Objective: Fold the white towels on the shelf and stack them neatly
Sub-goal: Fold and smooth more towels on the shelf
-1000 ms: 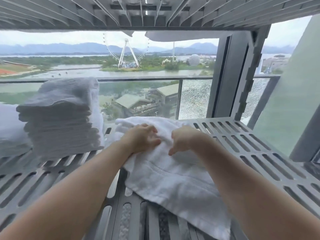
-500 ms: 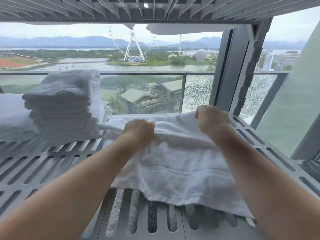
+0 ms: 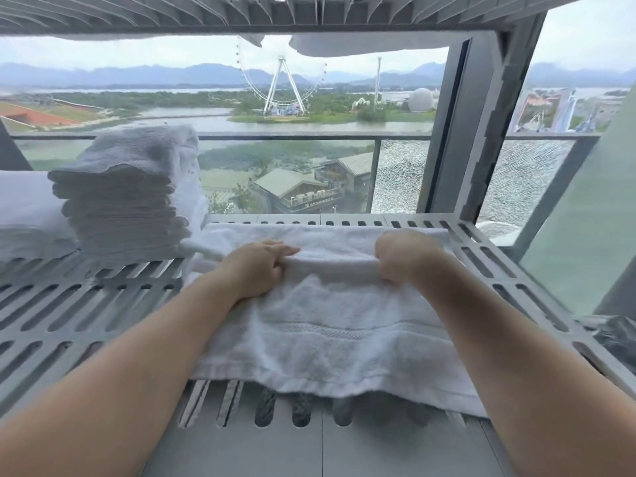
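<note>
A white towel (image 3: 330,325) lies spread across the slotted grey shelf (image 3: 86,304), its near edge hanging slightly over the slots. My left hand (image 3: 256,266) and my right hand (image 3: 401,256) each pinch a raised ridge of the towel's cloth, roughly in its middle, with a strip of towel lying flat behind them toward the shelf's back. A stack of several folded white towels (image 3: 127,197) stands at the left, just beside the spread towel.
More white cloth (image 3: 24,211) lies at the far left behind the stack. The upper shelf (image 3: 309,15) hangs close overhead with towel edges drooping from it. A grey upright post (image 3: 481,125) stands at back right; a glass railing is behind.
The towel went from bunched to spread wide across the shelf. My hands moved apart, then came nearer and now grip a ridge of cloth pulled toward me.
</note>
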